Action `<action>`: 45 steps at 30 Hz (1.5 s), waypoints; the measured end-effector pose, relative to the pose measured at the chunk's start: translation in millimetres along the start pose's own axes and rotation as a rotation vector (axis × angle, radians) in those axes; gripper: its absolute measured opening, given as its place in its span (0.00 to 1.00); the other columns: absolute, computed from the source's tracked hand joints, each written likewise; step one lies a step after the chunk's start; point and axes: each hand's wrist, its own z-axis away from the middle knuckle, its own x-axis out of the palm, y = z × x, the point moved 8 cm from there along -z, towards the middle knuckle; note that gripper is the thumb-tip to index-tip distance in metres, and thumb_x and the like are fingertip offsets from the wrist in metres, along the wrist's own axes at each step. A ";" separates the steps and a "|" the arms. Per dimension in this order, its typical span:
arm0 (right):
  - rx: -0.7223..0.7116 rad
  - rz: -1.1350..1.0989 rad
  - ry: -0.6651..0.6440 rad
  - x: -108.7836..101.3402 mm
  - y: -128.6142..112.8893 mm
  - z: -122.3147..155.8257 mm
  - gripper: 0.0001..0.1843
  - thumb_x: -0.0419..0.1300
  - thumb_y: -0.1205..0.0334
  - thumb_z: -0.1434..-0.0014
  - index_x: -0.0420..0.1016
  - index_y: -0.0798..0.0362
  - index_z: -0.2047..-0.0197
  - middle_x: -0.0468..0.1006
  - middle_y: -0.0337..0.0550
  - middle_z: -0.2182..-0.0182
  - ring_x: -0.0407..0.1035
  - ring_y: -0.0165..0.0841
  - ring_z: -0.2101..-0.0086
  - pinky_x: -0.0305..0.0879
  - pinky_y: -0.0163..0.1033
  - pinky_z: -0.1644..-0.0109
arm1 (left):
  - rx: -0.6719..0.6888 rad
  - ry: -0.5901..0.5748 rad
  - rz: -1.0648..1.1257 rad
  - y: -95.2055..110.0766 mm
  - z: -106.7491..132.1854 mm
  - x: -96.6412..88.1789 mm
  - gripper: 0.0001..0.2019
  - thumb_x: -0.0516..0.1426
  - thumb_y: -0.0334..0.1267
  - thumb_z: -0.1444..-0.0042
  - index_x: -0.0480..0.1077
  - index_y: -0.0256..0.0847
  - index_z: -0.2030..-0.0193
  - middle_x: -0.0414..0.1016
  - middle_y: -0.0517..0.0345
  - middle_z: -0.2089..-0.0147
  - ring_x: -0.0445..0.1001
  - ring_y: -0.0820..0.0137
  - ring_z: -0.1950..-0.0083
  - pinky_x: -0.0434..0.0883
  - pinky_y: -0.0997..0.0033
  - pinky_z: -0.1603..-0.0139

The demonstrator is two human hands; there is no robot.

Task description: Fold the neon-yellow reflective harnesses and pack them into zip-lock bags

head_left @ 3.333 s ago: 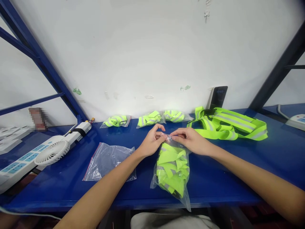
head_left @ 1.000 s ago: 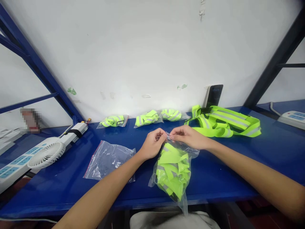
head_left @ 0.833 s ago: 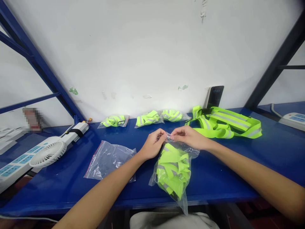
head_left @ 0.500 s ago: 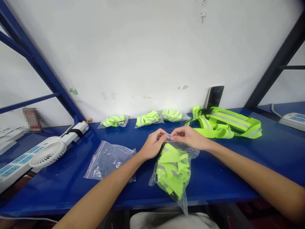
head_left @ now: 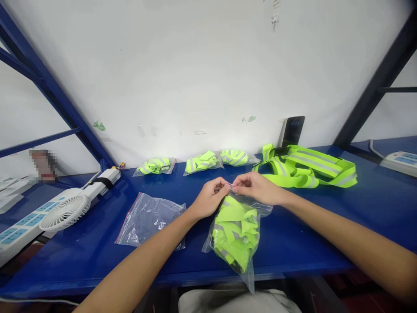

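A clear zip bag packed with a folded neon-yellow reflective strap lies at the front of the blue table, its lower corner hanging past the edge. My left hand pinches the bag's top edge between thumb and fingers. Close beside it, my right hand pinches the same edge, the fingertips nearly meeting. To the left, partly behind my forearm, a flat zip bag with a red seal line rests on the table with nothing inside.
Along the wall lie three filled bags. A loose reflective harness spreads at the back right, before a phone propped upright. A power strip, a small white fan and a blue metal frame stand left.
Both hands keep their pinch on the bag's top edge, and the fingertips have come slightly closer together. The rest looks the same apart from a small camera shift.
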 end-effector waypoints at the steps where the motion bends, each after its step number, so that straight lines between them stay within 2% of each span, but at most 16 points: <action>1: 0.002 0.002 0.000 0.3 -0.3 0.0 0.19 0.62 0.46 0.44 0.76 0.56 0.65 0.67 0.35 0.78 0.57 0.27 0.75 0.52 0.34 0.71 | 0.001 -0.003 0.002 0.0 0.1 0.6 0.13 0.57 0.47 0.39 0.68 0.37 0.65 0.67 0.62 0.69 0.63 0.77 0.70 0.61 0.77 0.68; 9: 0.009 -0.006 -0.005 4.3 -1.0 -0.9 0.21 0.63 0.43 0.47 0.74 0.56 0.68 0.64 0.33 0.79 0.55 0.26 0.76 0.52 0.34 0.72 | -0.028 -0.024 0.018 -2.1 -0.7 3.0 0.15 0.57 0.48 0.40 0.67 0.37 0.65 0.66 0.63 0.70 0.62 0.77 0.70 0.61 0.77 0.68; 13: 0.001 0.019 0.000 4.6 -2.3 -0.4 0.18 0.61 0.47 0.45 0.74 0.56 0.68 0.64 0.34 0.79 0.55 0.26 0.76 0.51 0.34 0.72 | -0.073 -0.069 0.098 -6.6 -3.9 5.0 0.17 0.60 0.51 0.43 0.67 0.36 0.65 0.67 0.63 0.71 0.63 0.77 0.71 0.59 0.77 0.69; 18: -0.011 0.063 0.006 5.4 -3.0 1.1 0.16 0.60 0.50 0.44 0.74 0.56 0.68 0.67 0.35 0.77 0.56 0.27 0.75 0.53 0.34 0.71 | -0.069 -0.098 0.060 -8.0 -5.8 6.2 0.17 0.60 0.51 0.44 0.66 0.37 0.66 0.66 0.63 0.71 0.62 0.77 0.72 0.57 0.77 0.71; 22: 0.001 0.055 0.005 6.0 -1.5 0.7 0.14 0.60 0.52 0.45 0.74 0.55 0.67 0.67 0.35 0.78 0.57 0.27 0.76 0.53 0.34 0.71 | -0.030 -0.058 0.027 -2.6 -5.1 5.0 0.14 0.58 0.47 0.42 0.65 0.37 0.68 0.65 0.63 0.72 0.61 0.78 0.72 0.58 0.77 0.71; 27: 0.047 0.060 0.025 2.9 0.3 0.8 0.11 0.59 0.56 0.45 0.74 0.56 0.70 0.67 0.36 0.78 0.58 0.27 0.76 0.53 0.34 0.71 | -0.037 0.046 0.029 0.2 -4.6 -2.7 0.09 0.57 0.40 0.45 0.64 0.37 0.71 0.64 0.65 0.74 0.60 0.78 0.74 0.58 0.77 0.71; 32: 0.058 0.006 -0.008 3.2 0.4 1.1 0.12 0.59 0.54 0.45 0.74 0.55 0.71 0.67 0.36 0.78 0.58 0.27 0.76 0.54 0.34 0.71 | -0.050 0.077 0.078 -6.6 -4.4 -8.3 0.09 0.57 0.41 0.45 0.64 0.38 0.70 0.63 0.65 0.74 0.60 0.77 0.73 0.58 0.77 0.71; 37: 0.015 -0.015 -0.014 4.2 -3.3 1.5 0.15 0.59 0.51 0.44 0.73 0.55 0.71 0.64 0.35 0.79 0.55 0.27 0.76 0.52 0.35 0.71 | -0.043 0.058 0.122 -6.5 -4.3 -9.0 0.11 0.58 0.43 0.44 0.63 0.39 0.70 0.63 0.66 0.75 0.59 0.77 0.74 0.56 0.76 0.71; 40: 0.000 -0.003 -0.023 7.2 -5.5 2.5 0.15 0.60 0.51 0.44 0.72 0.55 0.71 0.63 0.34 0.79 0.54 0.26 0.76 0.51 0.35 0.71 | -0.086 -0.017 0.088 -8.6 -4.4 -4.9 0.12 0.59 0.44 0.46 0.66 0.37 0.69 0.64 0.65 0.74 0.60 0.77 0.74 0.56 0.76 0.71; 43: 0.022 -0.008 -0.035 9.7 -3.5 2.6 0.14 0.60 0.52 0.44 0.74 0.56 0.69 0.65 0.35 0.79 0.56 0.27 0.76 0.53 0.35 0.70 | -0.101 -0.068 0.058 -10.4 -4.5 -2.8 0.13 0.61 0.45 0.48 0.70 0.36 0.68 0.69 0.61 0.71 0.63 0.76 0.72 0.58 0.75 0.69; 45: 0.034 -0.010 -0.032 9.2 -0.8 1.7 0.13 0.59 0.54 0.43 0.75 0.56 0.67 0.68 0.36 0.77 0.58 0.28 0.75 0.54 0.35 0.70 | -0.096 -0.038 0.054 -10.8 -5.3 -6.1 0.13 0.62 0.45 0.48 0.68 0.36 0.71 0.67 0.63 0.73 0.62 0.76 0.73 0.58 0.75 0.71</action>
